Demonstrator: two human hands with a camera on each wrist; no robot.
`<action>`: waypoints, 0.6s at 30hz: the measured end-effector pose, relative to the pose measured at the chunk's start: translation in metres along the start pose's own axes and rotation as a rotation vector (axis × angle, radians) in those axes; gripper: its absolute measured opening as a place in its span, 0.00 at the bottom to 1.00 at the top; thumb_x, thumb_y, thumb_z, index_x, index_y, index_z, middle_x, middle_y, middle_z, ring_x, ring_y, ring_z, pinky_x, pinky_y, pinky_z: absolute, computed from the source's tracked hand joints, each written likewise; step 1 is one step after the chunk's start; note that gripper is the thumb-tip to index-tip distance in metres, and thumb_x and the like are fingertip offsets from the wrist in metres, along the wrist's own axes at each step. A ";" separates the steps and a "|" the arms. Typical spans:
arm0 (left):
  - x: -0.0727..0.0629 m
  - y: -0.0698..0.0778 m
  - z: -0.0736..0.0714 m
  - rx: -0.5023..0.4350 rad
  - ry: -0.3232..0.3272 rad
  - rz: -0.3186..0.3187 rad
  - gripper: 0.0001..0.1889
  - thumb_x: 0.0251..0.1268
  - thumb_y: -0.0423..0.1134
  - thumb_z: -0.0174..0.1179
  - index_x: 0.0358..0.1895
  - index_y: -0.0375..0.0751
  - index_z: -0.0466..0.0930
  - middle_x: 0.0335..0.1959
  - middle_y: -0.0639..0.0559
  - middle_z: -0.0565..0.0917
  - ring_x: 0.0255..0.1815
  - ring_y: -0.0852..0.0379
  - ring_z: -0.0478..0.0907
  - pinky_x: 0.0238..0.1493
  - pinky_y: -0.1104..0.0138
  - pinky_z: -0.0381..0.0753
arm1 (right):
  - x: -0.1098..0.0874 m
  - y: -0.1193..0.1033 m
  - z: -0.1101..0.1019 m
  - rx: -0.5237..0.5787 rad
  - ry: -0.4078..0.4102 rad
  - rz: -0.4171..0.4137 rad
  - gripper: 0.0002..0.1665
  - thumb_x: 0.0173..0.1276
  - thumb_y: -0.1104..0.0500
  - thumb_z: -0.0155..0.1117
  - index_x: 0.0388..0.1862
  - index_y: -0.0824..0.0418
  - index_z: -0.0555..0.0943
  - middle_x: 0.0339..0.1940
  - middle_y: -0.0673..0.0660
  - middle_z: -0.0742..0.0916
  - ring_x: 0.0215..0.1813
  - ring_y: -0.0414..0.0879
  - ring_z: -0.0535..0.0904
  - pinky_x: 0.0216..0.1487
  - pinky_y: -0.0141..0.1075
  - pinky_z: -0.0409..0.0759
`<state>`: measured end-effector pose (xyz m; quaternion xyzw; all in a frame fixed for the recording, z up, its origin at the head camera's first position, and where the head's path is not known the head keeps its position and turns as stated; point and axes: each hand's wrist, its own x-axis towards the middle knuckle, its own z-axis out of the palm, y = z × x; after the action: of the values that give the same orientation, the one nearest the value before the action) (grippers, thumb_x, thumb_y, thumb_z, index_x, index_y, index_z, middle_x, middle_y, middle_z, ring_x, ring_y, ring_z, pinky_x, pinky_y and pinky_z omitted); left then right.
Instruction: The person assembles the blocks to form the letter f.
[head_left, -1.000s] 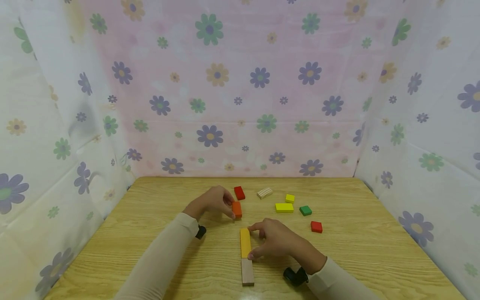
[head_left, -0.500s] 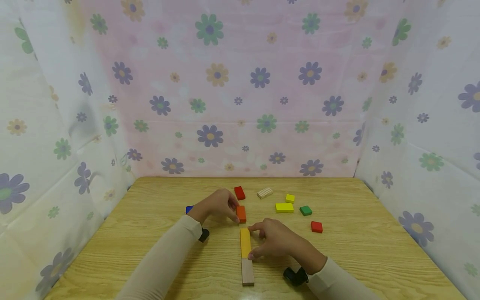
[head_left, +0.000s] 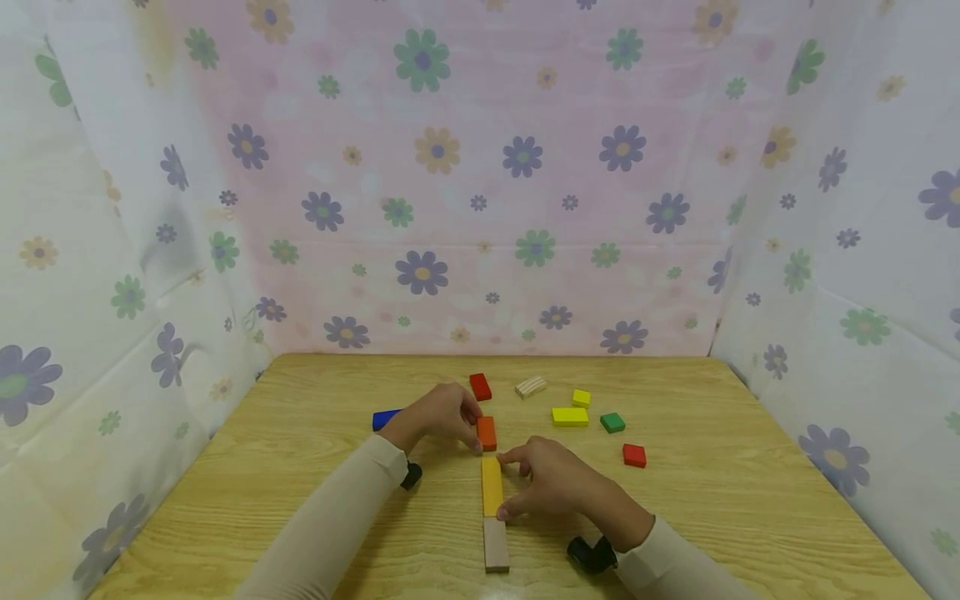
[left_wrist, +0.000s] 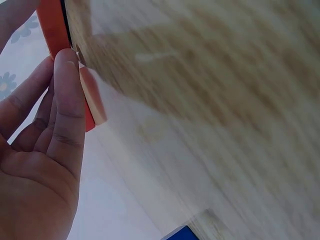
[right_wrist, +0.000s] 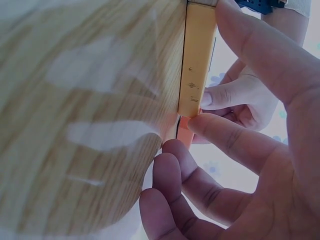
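Note:
In the head view, my left hand (head_left: 442,417) pinches a small orange block (head_left: 487,433) from its left side. The orange block (left_wrist: 52,25) lies between thumb and fingers in the left wrist view. A yellow-orange block (head_left: 491,487) lies just nearer, in line with it, a narrow gap apart. My right hand (head_left: 553,482) holds that block along its right side, index finger at the far end and thumb by the near end. In the right wrist view the other fingers hang clear of the block. A grey-brown block (head_left: 496,546) meets its near end.
Behind the hands lie a red block (head_left: 480,387) and a striped wooden block (head_left: 530,387). To the right are two yellow blocks (head_left: 570,417), a green block (head_left: 612,422) and another red block (head_left: 634,455). A blue block (head_left: 386,419) is partly behind the left wrist.
My left hand has moved right and nearer, bringing the orange block into line with the yellow-orange block. The blue block has come into view behind the left wrist. My right hand stays put.

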<state>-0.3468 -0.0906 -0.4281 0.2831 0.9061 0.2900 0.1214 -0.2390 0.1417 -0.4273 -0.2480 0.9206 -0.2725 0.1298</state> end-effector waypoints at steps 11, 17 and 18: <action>-0.001 0.001 0.001 -0.014 -0.007 -0.021 0.26 0.45 0.45 0.85 0.49 0.40 0.88 0.39 0.57 0.86 0.39 0.60 0.81 0.46 0.65 0.85 | 0.001 0.000 0.000 -0.032 0.003 0.016 0.46 0.50 0.36 0.84 0.67 0.52 0.83 0.41 0.50 0.85 0.39 0.40 0.76 0.33 0.34 0.77; -0.001 -0.003 0.003 -0.094 -0.019 -0.026 0.27 0.55 0.48 0.80 0.55 0.38 0.86 0.40 0.55 0.86 0.39 0.58 0.82 0.46 0.63 0.85 | 0.000 -0.001 0.000 -0.028 0.005 0.017 0.46 0.50 0.37 0.85 0.66 0.53 0.83 0.41 0.50 0.85 0.39 0.41 0.76 0.34 0.35 0.77; 0.000 -0.004 0.003 -0.111 -0.018 -0.029 0.26 0.58 0.48 0.78 0.56 0.38 0.86 0.39 0.55 0.86 0.39 0.58 0.82 0.45 0.63 0.85 | 0.000 -0.001 0.000 -0.029 0.007 0.014 0.46 0.50 0.38 0.85 0.66 0.53 0.83 0.41 0.51 0.85 0.39 0.41 0.76 0.34 0.36 0.77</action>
<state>-0.3471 -0.0920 -0.4327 0.2652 0.8916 0.3352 0.1494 -0.2386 0.1408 -0.4270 -0.2422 0.9266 -0.2592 0.1250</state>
